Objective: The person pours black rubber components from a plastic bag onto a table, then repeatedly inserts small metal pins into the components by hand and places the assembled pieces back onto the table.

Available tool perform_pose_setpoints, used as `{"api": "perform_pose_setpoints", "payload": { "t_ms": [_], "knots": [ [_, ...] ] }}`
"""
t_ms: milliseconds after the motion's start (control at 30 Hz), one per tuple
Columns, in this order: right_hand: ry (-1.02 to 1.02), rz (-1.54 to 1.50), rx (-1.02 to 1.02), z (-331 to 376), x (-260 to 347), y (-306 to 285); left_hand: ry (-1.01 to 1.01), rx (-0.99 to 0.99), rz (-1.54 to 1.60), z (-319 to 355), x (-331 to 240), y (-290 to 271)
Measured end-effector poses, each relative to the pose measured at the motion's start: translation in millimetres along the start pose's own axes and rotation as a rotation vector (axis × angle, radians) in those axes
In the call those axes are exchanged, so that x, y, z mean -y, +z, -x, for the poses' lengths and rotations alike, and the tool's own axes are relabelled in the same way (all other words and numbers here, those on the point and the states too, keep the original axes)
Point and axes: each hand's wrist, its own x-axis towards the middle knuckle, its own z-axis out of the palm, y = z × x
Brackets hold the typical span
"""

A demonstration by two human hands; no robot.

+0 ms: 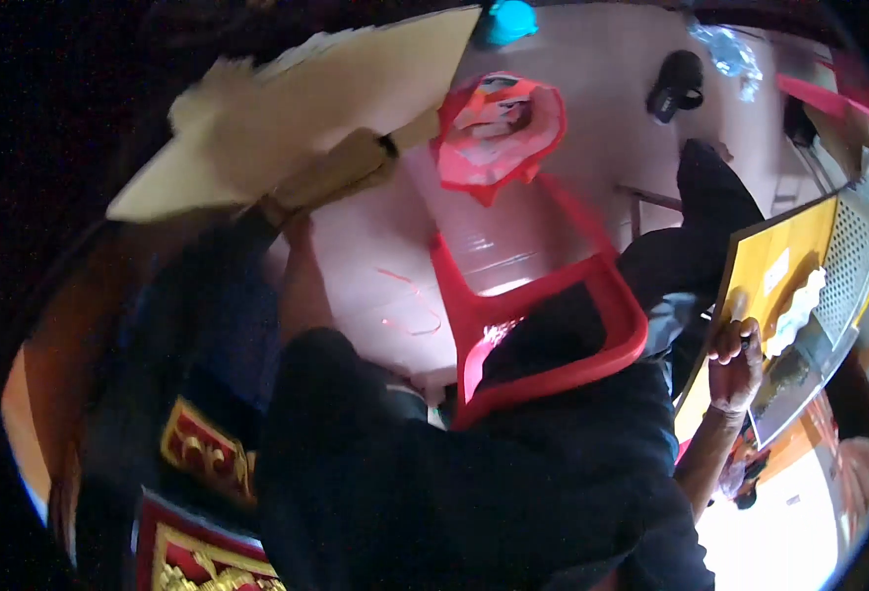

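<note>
My left forearm reaches forward at the left, and my left hand closes on the lower edge of a large tan piece of cardboard. The cardboard is tilted and blurred, with a folded flap near my wrist; most of those fingers are hidden. At the right, my right hand is closed, its fingers curled at the edge of a yellow wooden board. Something small and dark shows by the fingers, too small to make out. A crumpled white piece lies on the board.
A red plastic chair stands in front of me. Beyond it on the floor are a red plastic bag, a black sandal, clear plastic and a teal object. Red and gold ornamented panels are at lower left.
</note>
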Motion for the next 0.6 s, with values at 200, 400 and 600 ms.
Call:
{"api": "perform_pose_setpoints", "payload": {
  "t_ms": [200,400,600],
  "knots": [
    [0.017,0.180,-0.116,-4,3,19,-0.081,0.167,0.179,2,-52,40],
    [0.066,0.180,-0.161,-7,4,15,-0.054,0.205,0.221,-19,-88,43],
    [0.074,0.173,-0.140,-11,5,19,0.073,0.235,0.285,-25,-143,52]
  ]
}}
